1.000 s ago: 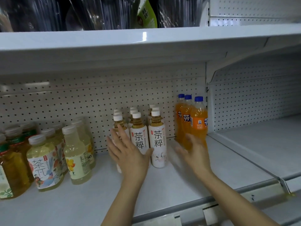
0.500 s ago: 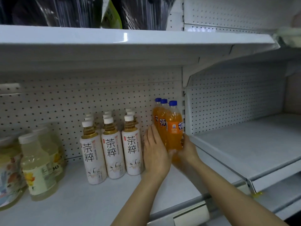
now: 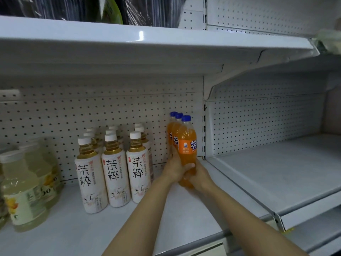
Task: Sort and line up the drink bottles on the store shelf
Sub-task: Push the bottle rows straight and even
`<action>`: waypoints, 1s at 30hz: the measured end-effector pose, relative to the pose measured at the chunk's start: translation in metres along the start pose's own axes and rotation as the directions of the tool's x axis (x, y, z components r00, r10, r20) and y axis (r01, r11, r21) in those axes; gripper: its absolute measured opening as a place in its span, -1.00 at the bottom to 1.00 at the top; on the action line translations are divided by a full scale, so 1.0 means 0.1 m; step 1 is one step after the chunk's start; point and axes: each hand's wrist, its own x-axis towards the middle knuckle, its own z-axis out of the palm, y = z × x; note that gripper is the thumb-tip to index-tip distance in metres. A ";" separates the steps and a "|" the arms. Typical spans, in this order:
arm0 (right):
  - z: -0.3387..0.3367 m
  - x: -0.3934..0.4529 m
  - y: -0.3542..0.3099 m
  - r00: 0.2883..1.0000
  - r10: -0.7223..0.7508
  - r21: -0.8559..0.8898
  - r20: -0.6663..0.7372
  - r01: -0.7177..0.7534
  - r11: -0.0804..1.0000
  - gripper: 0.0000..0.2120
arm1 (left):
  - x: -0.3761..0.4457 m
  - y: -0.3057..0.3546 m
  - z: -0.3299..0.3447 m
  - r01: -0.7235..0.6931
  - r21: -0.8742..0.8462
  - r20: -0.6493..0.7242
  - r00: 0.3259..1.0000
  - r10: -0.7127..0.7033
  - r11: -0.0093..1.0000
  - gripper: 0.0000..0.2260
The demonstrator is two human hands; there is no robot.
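Observation:
Three orange soda bottles with blue caps stand in a row running back to the pegboard; the front orange bottle (image 3: pixel 187 145) is gripped low down by both hands. My left hand (image 3: pixel 174 168) wraps it from the left, thumb across its front. My right hand (image 3: pixel 200 175) cups it from the right. To the left stand three rows of white-labelled tea bottles (image 3: pixel 115 174), white caps, several deep. Pale yellow drink bottles (image 3: pixel 23 191) stand at the far left on the same white shelf (image 3: pixel 180 218).
A white shelf board (image 3: pixel 147 45) hangs overhead, holding dark plastic-wrapped packs. To the right, past an upright divider, lies a bare neighbouring shelf (image 3: pixel 276 172), slightly lower. White pegboard backs both bays. The shelf's front rail (image 3: pixel 203 241) runs below my forearms.
My left hand left the tea bottles and moved right to the front orange bottle. Both hands went from lying flat beside it to wrapping round its lower part. The view has shifted right.

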 end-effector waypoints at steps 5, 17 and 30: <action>0.00 0.03 0.02 1.000 -0.007 -0.008 0.010 0.007 1.000 -0.45 | -0.01 0.00 0.01 -0.025 -0.001 -0.017 1.000 0.025 1.000 0.00; 0.10 -0.76 -0.44 0.867 -0.441 -0.242 -0.233 0.387 0.890 -0.13 | -1.30 0.02 -0.68 -0.173 0.372 -0.662 0.640 0.391 0.912 -0.11; 0.90 -0.27 -0.92 0.945 -0.105 0.234 0.311 0.031 0.972 0.05 | -1.42 -1.20 -1.99 0.204 -0.525 -0.174 0.925 -0.339 0.826 0.09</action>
